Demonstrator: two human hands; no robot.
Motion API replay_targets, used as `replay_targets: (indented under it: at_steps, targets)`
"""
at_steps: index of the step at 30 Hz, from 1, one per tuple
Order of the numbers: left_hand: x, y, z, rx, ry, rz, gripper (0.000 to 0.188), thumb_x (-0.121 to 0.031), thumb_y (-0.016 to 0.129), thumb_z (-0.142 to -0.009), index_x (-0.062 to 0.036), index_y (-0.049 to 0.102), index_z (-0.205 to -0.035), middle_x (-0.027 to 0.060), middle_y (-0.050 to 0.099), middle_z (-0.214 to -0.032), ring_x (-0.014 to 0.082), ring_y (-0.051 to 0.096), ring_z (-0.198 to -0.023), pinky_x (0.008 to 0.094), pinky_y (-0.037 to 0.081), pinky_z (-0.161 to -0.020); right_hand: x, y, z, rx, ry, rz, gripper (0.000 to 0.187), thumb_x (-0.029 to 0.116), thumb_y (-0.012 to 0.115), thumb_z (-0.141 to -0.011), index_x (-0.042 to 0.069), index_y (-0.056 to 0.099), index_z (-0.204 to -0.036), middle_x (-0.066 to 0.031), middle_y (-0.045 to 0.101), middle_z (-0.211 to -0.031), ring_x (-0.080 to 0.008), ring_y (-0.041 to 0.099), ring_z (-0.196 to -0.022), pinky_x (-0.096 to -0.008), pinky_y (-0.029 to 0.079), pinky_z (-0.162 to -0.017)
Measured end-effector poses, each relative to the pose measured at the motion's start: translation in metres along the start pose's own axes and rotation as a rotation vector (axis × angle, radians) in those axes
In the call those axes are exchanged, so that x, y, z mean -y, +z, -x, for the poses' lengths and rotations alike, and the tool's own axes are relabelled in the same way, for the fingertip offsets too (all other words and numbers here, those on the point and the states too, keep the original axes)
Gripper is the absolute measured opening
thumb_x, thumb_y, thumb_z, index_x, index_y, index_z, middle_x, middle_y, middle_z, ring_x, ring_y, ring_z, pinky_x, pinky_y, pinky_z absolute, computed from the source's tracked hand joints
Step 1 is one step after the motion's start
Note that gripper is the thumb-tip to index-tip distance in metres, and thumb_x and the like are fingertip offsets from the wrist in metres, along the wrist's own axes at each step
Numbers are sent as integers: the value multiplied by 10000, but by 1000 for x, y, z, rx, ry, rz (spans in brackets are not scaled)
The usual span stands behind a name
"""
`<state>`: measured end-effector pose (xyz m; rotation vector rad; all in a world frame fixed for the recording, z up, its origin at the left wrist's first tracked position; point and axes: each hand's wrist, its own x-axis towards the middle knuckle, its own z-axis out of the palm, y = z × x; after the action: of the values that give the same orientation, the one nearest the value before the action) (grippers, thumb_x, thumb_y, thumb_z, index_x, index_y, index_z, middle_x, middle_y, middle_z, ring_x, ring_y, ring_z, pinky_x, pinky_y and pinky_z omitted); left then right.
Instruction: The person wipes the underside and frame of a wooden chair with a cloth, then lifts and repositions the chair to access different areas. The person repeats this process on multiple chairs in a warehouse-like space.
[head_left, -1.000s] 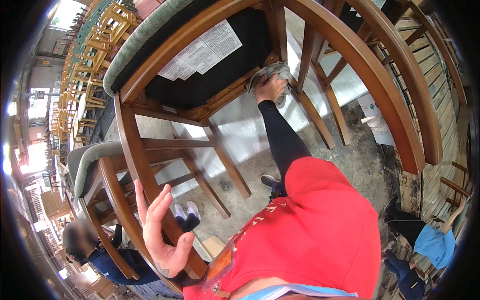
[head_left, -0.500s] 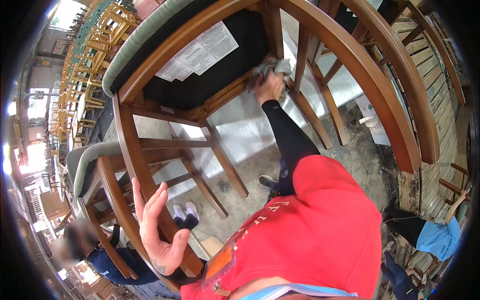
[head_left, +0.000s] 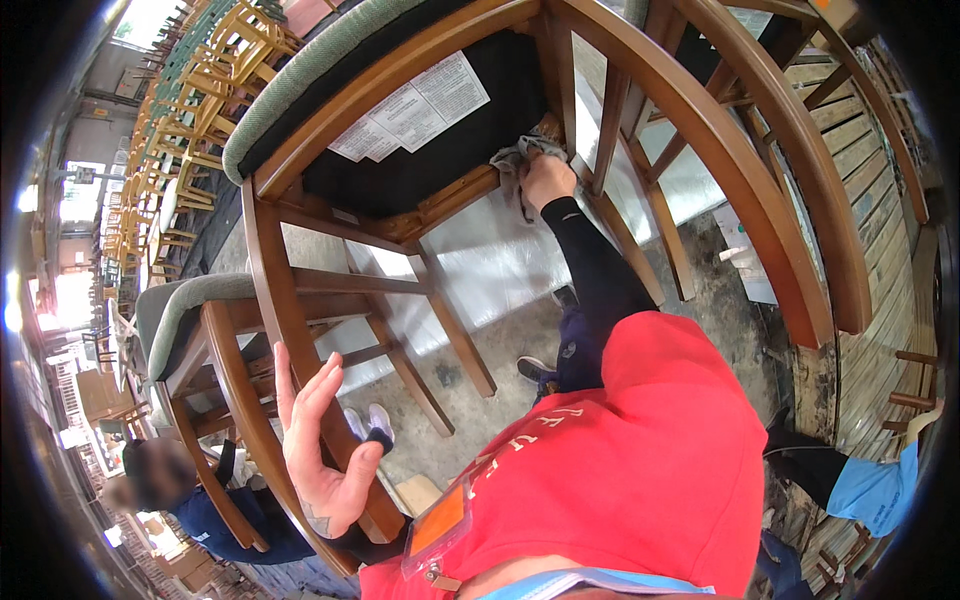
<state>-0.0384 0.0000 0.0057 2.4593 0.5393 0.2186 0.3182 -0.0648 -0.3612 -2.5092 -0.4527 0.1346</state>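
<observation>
A brown wooden chair point(head_left: 450, 285) with a grey-green padded seat stands tipped in front of me, its black underside and white paper labels point(head_left: 418, 108) showing. My right hand point(head_left: 548, 182) is closed on a grey cloth point(head_left: 515, 172) and presses it against the wooden frame under the seat, by the corner near a leg. My left hand point(head_left: 322, 450) is open, fingers stretched upward, with its palm by a wooden leg at the lower left. Whether that palm touches the wood I cannot tell.
Another padded chair point(head_left: 225, 345) stands to the left, beside a person in dark clothes point(head_left: 240, 520). More chair frames point(head_left: 790, 170) rise at the right near wooden slats point(head_left: 870, 240). Stacked light wooden chairs point(head_left: 170, 190) fill the far left. A person in light blue point(head_left: 875, 490) is at the lower right.
My right hand has shifted slightly, and the cloth now lies more to its left against the frame. My left hand keeps its open pose. The view has moved a little.
</observation>
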Motion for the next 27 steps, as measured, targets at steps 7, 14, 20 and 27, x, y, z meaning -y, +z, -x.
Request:
replay_targets:
  at_steps: [7,14,20,27]
  targets:
    - [-5,-5,-3,-31,67,-22,599,-190,713,-767,12,593,-1318,193,606,-1369,434,234,-1515,505,271,-1186,19,-19,-19,-266,141,-731,270,238,546,-955,16,694,-997,-216,701,-978,-374,689,-849,-474,550,-785]
    - [-6,-1,-1,-77,33,10,577,-150,711,-764,9,600,-1307,195,608,-1360,398,262,-1514,475,307,-1169,124,-143,-66,-104,297,-2641,375,405,568,-1012,89,625,-1205,-70,680,-1160,-263,638,-1103,-452,486,-972]
    - [-8,-2,1,-88,16,10,572,-118,712,-756,3,605,-1306,209,596,-1365,371,280,-1513,449,330,-1156,144,-137,-68,-148,360,-2370,334,303,761,-911,147,643,-1182,-20,685,-1132,-254,656,-1019,-491,501,-941]
    - [-9,-1,3,-107,-32,15,565,-123,726,-762,3,611,-1300,223,578,-1381,357,291,-1511,437,340,-1148,145,-140,-65,-53,388,-2228,654,449,807,-834,84,570,-1322,-61,666,-1208,-264,643,-1091,-478,518,-936]
